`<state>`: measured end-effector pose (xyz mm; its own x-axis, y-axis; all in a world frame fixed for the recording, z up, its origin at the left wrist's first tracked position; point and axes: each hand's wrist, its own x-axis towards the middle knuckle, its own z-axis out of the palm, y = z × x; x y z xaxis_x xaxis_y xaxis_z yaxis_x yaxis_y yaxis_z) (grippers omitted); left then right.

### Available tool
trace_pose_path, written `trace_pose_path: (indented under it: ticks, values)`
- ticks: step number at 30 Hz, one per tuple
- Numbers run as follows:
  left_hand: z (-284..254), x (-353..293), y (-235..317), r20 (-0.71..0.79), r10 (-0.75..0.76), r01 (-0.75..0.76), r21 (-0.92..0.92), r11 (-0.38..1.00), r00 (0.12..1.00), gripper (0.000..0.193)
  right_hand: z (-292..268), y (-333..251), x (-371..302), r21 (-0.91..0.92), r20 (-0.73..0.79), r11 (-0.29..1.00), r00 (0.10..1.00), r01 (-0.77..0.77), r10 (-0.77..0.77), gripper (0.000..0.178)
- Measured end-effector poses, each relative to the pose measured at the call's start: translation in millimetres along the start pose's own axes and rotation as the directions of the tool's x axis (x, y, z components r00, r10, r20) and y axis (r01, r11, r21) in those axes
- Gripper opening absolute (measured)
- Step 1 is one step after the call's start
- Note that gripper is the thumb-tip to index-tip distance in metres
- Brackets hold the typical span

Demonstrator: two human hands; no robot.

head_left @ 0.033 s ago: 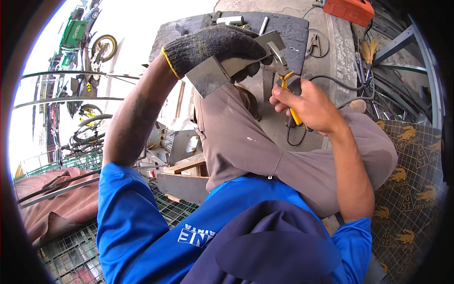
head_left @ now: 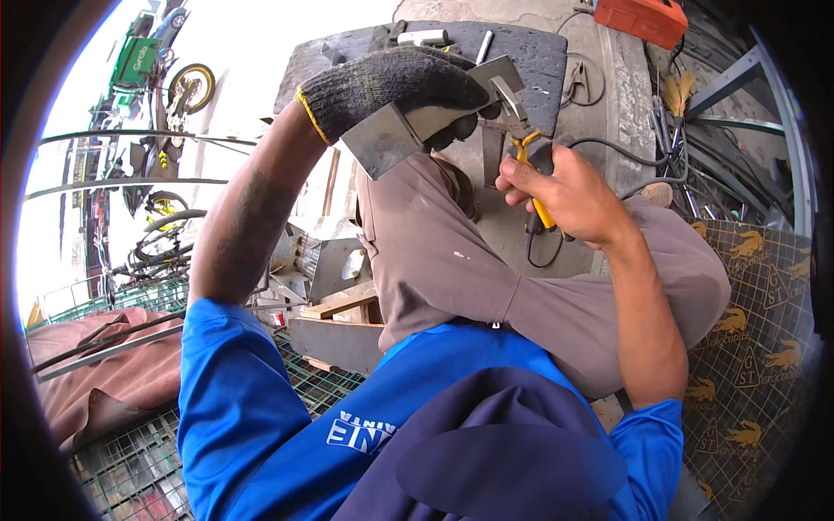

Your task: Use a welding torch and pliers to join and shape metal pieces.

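Observation:
My left hand (head_left: 391, 82), in a dark grey knit glove with a yellow cuff, grips a bent piece of grey sheet metal (head_left: 382, 139) above my raised knee. My bare right hand (head_left: 565, 187) is closed around the handles of yellow-handled pliers (head_left: 524, 143). The pliers' jaws sit at the upper right edge of the metal piece, beside the gloved fingers. Grey-brown trousers (head_left: 452, 260), a blue shirt and a dark cap brim fill the lower middle.
Behind the hands is a dark slab (head_left: 539, 52) with small tools on it, and an orange machine (head_left: 643, 19) with black cables (head_left: 599, 143). Metal frames (head_left: 738, 78) lie right, above printed cardboard (head_left: 764, 286). Sheet-metal offcuts (head_left: 334, 304), green wire mesh (head_left: 130, 451) and bicycles (head_left: 187, 87) are left.

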<state>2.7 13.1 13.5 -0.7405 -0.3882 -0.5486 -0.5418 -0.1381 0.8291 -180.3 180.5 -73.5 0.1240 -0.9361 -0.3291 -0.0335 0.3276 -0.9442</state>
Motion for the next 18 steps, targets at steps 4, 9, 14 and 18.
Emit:
trace_pose_path:
  ticks: [4,9,14,18]
  values:
    - [-2.5,0.3,0.2,0.028,-0.007,0.007,-0.008,1.0,1.0,0.037,2.4,2.2,-0.2,-0.044,-0.079,0.994,0.991,0.101,-0.104,0.038]
    - [-2.9,-4.0,1.3,-0.026,-0.021,0.02,-0.034,0.999,0.999,0.038,2.8,1.8,-0.7,-0.114,-0.076,0.988,0.991,0.104,-0.113,0.041]
    - [-5.5,-2.2,1.3,0.071,0.031,-0.031,-0.008,0.999,0.997,0.037,-1.4,3.3,-0.8,-0.187,-0.042,0.98,0.996,0.074,-0.083,0.045]
    - [-10.1,-1.8,2.9,0.055,0.017,-0.017,-0.014,1.0,0.998,0.037,-0.3,2.5,1.4,-0.115,-0.008,0.988,0.994,0.107,-0.109,0.045]
